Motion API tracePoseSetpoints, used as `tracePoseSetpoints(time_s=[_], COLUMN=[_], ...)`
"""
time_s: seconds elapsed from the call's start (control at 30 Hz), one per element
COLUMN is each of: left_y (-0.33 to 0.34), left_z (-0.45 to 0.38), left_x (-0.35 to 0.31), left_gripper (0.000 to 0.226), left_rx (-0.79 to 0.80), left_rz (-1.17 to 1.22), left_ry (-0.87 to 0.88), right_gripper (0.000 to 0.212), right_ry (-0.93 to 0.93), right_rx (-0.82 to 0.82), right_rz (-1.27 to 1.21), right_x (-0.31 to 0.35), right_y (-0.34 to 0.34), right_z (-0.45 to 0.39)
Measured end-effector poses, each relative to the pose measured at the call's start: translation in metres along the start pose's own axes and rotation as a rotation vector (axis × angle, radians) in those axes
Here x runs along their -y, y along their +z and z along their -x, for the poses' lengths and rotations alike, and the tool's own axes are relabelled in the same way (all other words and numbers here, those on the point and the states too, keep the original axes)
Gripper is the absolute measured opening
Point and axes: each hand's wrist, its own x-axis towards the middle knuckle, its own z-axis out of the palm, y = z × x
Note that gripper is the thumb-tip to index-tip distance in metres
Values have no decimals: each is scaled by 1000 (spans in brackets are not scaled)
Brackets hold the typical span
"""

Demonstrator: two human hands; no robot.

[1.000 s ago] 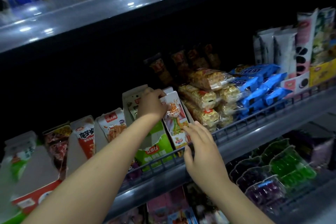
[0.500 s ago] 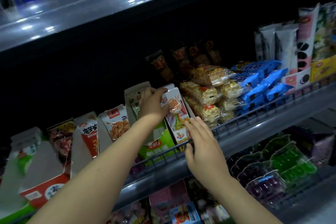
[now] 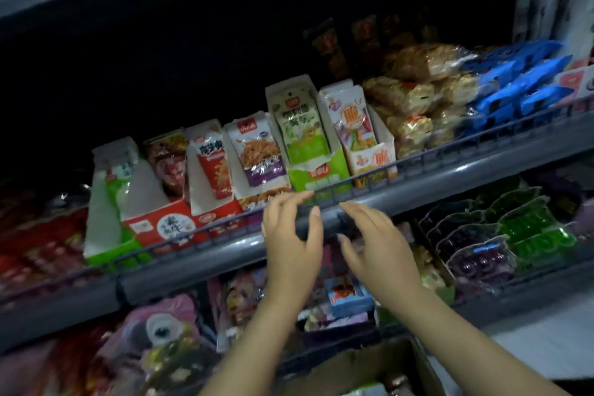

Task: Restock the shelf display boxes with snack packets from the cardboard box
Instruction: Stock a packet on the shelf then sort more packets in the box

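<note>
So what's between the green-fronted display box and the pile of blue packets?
In the head view: the orange-and-white display box, then clear-wrapped golden biscuit packs.

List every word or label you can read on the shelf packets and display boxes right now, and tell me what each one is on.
"脆": large orange character on the orange-and-white packet.
"脆": again on the front of that packet's display box.
Green packet: dark lettering, too blurred to read.
Red packet: white characters, too blurred to read.
Purple packet: red logo, too blurred to read.
Red box: dark characters in its white circle, not legible.
</note>
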Motion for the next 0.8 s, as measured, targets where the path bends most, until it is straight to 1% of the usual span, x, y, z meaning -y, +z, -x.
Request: tracePoseSetpoints(time_s=[0.13,0.2,0.27,0.43,0.57,0.67,0.8], left_y=[-5,-3,2,20,35,46,56], left_z=[76,112,146,221,270,297,314], left_x=[36,55,73,123,156,178,194], left_gripper=[30,23,17,21,22,25,36], left_rx=[9,25,50,215,322,413,587], left_rz=[30,36,28,-22,-50,-95,-94], left_ry=[-164,-276,-389,-711,-909,-1019,-1100], right_gripper=[42,39,41,38,38,39,38], right_ry=[57,127,216,384,539,621,720], right_rx=[150,247,332,516,613,671,768], right_rz=[-19,-17,-14,-14,-7,3,-13], right_x=[-5,-11,-18,-44,-70,-88,-108], right_y=[37,52,68,113,145,167,191], right_z=[50,78,109,180,218,240,263])
